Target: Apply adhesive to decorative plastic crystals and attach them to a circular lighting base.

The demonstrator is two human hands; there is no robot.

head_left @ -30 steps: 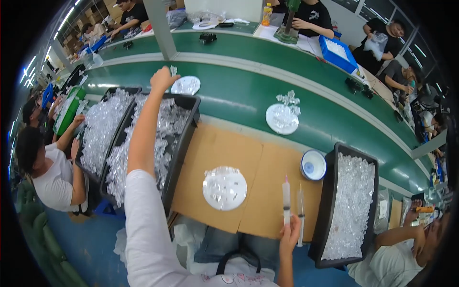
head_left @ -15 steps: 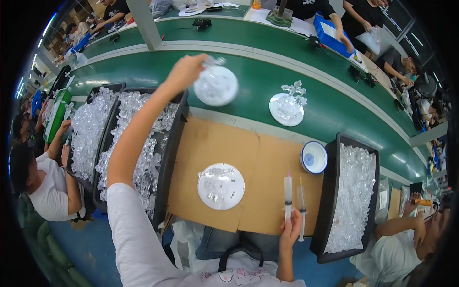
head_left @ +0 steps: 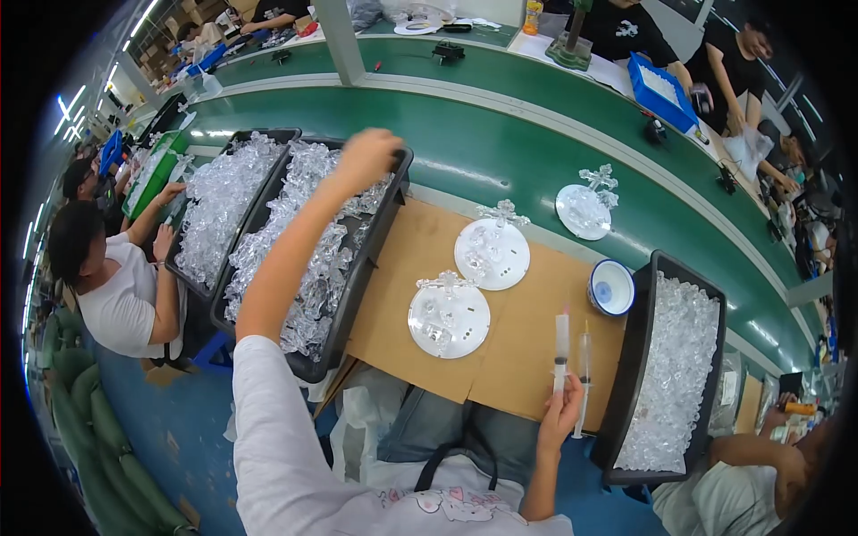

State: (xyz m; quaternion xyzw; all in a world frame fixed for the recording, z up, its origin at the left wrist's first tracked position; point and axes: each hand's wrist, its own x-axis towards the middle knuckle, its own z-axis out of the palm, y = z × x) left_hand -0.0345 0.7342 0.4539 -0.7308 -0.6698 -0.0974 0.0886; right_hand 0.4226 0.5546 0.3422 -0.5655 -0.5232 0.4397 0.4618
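The right hand point(head_left: 561, 416) is clamped around two upright clear plastic syringes point(head_left: 570, 357) at the near right edge of the brown cardboard worktop point(head_left: 420, 259). The left hand point(head_left: 368, 154) reaches far left, curled over glittering clear crystal pieces in a black rectangular tray point(head_left: 350, 295); its grip cannot be told.

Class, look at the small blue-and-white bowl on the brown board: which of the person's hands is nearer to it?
The right hand. It holds two syringes upright just below the bowl. The left hand is far off to the left, over the black tray of clear plastic pieces.
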